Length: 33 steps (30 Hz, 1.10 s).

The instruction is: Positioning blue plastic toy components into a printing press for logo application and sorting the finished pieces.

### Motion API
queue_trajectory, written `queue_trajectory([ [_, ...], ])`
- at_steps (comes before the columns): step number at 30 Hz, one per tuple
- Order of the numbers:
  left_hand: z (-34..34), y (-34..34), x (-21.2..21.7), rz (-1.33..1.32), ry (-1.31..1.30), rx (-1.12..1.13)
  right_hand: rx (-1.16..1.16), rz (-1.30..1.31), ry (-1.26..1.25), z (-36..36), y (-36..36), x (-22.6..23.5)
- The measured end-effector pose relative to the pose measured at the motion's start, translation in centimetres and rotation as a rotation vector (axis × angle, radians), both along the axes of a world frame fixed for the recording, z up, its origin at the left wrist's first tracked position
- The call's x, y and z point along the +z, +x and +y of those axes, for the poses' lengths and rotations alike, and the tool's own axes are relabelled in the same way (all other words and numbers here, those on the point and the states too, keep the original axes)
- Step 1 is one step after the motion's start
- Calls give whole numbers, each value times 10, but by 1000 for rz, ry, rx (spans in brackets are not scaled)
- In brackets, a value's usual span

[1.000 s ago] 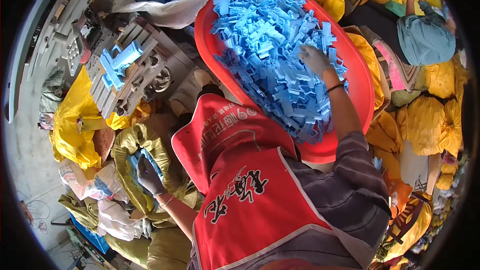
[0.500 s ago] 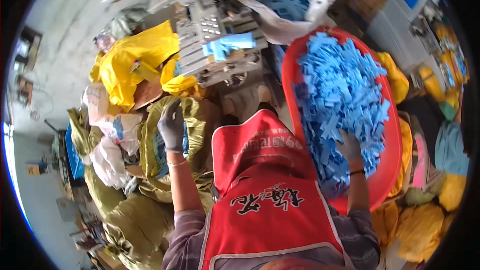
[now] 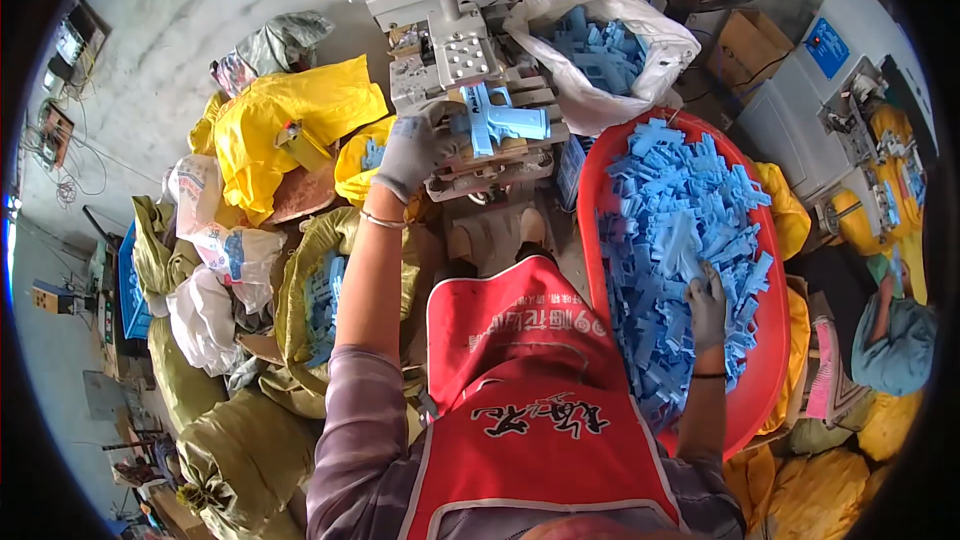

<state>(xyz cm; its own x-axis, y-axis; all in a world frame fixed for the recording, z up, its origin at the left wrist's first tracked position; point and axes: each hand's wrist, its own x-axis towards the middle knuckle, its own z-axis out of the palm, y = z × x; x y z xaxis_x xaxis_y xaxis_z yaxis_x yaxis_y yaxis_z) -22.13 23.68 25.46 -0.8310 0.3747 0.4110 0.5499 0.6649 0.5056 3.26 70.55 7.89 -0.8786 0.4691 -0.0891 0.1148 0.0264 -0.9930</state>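
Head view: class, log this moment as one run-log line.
left hand: on blue part at machine jig | right hand: in blue parts pile | red tub: full

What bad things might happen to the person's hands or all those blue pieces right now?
The left hand rests on the blue part sitting in the metal machine; fingers might get pinched there if it closes. The right hand digs in the heaped blue pieces in the red tub; piled so high, some may spill over the rim.
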Motion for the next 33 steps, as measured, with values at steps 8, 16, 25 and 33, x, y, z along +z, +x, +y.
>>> queue_trajectory([
  [8, -31, 21, -14, 165, 235, 102, 364, 340, -221, -98, -148, 114],
  [16, -144, 145, -89, -12, 388, 628, 811, 246, 232, -203, -245, 154],
  [25, -245, 266, -216, -237, 428, 1032, 775, 249, 501, -209, -260, 171],
  [33, -259, 255, -259, -190, 630, 1011, 816, 210, 715, -210, -260, 171],
])
